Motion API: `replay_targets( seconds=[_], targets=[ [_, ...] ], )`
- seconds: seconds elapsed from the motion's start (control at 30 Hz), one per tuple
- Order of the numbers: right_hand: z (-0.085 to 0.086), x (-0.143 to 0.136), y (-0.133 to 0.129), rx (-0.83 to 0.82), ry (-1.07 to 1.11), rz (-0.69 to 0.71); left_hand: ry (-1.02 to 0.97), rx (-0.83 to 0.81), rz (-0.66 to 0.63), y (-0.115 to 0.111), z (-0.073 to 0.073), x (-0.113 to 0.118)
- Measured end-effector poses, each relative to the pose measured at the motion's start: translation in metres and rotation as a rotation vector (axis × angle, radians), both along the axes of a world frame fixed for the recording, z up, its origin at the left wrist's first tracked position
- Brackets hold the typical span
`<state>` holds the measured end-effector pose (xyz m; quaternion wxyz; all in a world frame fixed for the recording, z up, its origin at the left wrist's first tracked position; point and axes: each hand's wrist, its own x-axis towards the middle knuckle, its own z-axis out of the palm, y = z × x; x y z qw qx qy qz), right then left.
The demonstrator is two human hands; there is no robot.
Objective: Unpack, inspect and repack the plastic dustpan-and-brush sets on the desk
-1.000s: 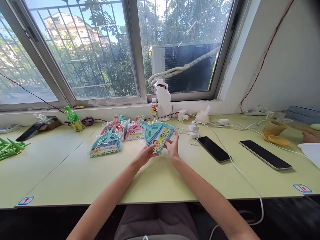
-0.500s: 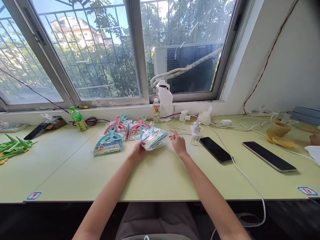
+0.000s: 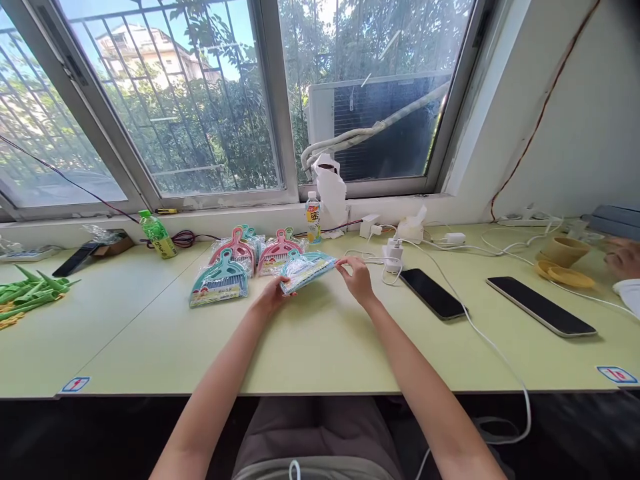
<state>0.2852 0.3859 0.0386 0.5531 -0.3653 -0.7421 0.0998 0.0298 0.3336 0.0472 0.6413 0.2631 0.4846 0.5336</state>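
A teal dustpan-and-brush set in clear wrapping (image 3: 309, 268) is held tilted above the pale green table (image 3: 310, 353). My left hand (image 3: 273, 293) is closed on its left lower corner. At the right corner, the fingers of my right hand (image 3: 356, 275) pinch the edge of the set. More wrapped sets lie to the left: a teal one (image 3: 220, 281) in front, a pink one (image 3: 237, 252) behind it, and another pink one (image 3: 280, 250) just behind the held set.
Behind stand a yellow-labelled bottle (image 3: 313, 220) and a green bottle (image 3: 159, 235). To the right are a white charger (image 3: 393, 253) with cables and two phones, one near (image 3: 433, 293) and one farther (image 3: 540, 305). Another person's hand (image 3: 623, 257) is at the far right.
My right hand has come in to the set's right corner and closed on it. The set now looks flatter, and the view has shifted slightly.
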Motion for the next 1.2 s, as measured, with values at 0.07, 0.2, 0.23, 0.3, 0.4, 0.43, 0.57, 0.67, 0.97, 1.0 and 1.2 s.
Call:
replay_targets(
  seconds=[0.07, 0.2, 0.23, 0.3, 0.4, 0.43, 0.57, 0.67, 0.97, 1.0, 1.2],
  targets=[
    [0.0, -0.002, -0.002, -0.026, 0.012, -0.014, 0.026, 0.015, -0.046, 0.001, -0.005, -0.002],
    [0.001, -0.005, -0.008, -0.049, -0.024, -0.036, 0.103, 0.091, -0.105, 0.003, -0.014, -0.005],
    [0.001, -0.005, -0.01, -0.045, -0.037, -0.045, 0.124, 0.121, -0.135, 0.003, -0.016, -0.005],
    [0.002, -0.005, -0.011, -0.015, -0.057, -0.078, 0.172, 0.163, -0.202, 0.003, -0.019, -0.006],
    [0.001, -0.004, -0.009, 0.029, -0.071, -0.14, 0.258, 0.195, -0.307, 0.003, -0.02, -0.007],
    [-0.001, -0.003, -0.006, 0.024, -0.07, -0.146, 0.284, 0.214, -0.337, 0.003, -0.019, -0.008],
    [-0.011, -0.003, 0.005, -0.114, 0.011, -0.049, 0.363, 0.303, -0.396, 0.0, -0.016, -0.012],
    [-0.019, -0.005, 0.012, -0.277, 0.099, 0.081, 0.407, 0.312, -0.405, -0.002, -0.016, -0.017],
    [-0.027, -0.008, 0.012, -0.52, 0.171, 0.176, 0.455, 0.27, -0.357, -0.008, -0.013, -0.026],
    [-0.028, -0.006, 0.012, -0.599, 0.189, 0.209, 0.451, 0.276, -0.362, -0.009, -0.011, -0.024],
    [-0.026, 0.0, 0.01, -1.004, 0.335, 0.438, 0.434, 0.208, -0.305, -0.013, -0.002, -0.011]
  ],
)
